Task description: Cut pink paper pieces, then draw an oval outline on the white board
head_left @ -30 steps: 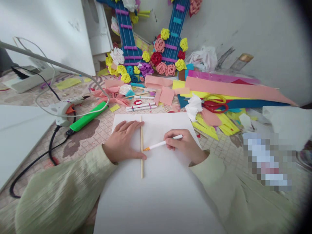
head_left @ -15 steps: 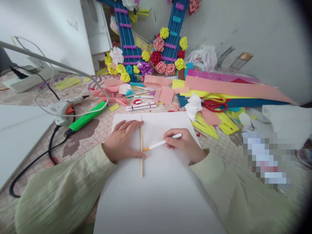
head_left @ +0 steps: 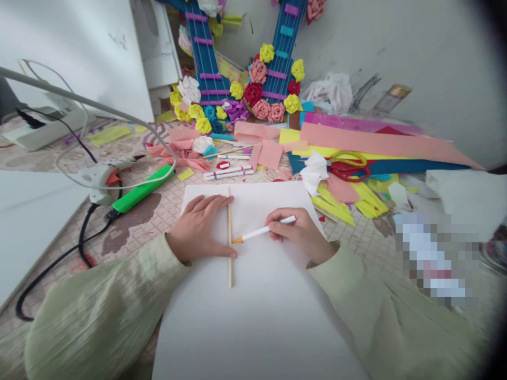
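Note:
A thin wooden stick (head_left: 230,227) lies upright in view on a large white sheet (head_left: 253,316). My left hand (head_left: 200,227) rests flat with thumb and fingers spread, its thumb tip and fingertips pressing the stick against the sheet. In my right hand (head_left: 295,232), closed in a writing grip, is a white felt-tip pen (head_left: 255,233) with an orange tip. That tip touches or nearly touches the stick's right side, just above my left thumb. No drawn line can be made out on the paper.
A glue gun (head_left: 105,177) and a green bar-shaped object (head_left: 144,188) lie left, with cables around them. Several white pens (head_left: 228,173) lie beyond the sheet. Scissors (head_left: 350,166) rest on coloured paper strips (head_left: 380,141). Blue guitar-shaped crafts (head_left: 216,79) with paper flowers stand behind.
The pen tip has shifted very slightly up along the stick. Both hands and the stick otherwise keep their places.

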A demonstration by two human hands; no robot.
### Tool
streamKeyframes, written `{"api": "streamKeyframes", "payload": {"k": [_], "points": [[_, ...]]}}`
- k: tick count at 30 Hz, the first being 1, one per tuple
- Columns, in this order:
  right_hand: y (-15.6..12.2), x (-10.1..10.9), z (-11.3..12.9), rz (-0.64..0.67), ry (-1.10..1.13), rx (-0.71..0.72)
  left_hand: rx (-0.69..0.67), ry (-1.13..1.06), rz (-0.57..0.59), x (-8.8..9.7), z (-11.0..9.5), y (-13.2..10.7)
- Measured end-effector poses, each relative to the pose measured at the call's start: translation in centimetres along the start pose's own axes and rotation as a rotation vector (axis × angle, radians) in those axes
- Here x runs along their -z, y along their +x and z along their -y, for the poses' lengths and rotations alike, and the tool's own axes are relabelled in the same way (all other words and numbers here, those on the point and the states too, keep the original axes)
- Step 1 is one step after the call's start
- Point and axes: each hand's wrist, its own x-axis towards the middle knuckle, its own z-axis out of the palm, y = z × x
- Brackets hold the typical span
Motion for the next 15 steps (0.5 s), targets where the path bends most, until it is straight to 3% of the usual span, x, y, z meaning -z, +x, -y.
{"api": "streamKeyframes", "payload": {"k": [15], "points": [[0.38, -0.33, -0.02, -0.086, 0.03, 0.057, 0.003, -0.016, 0.005, 0.08, -0.04, 0.05]]}}
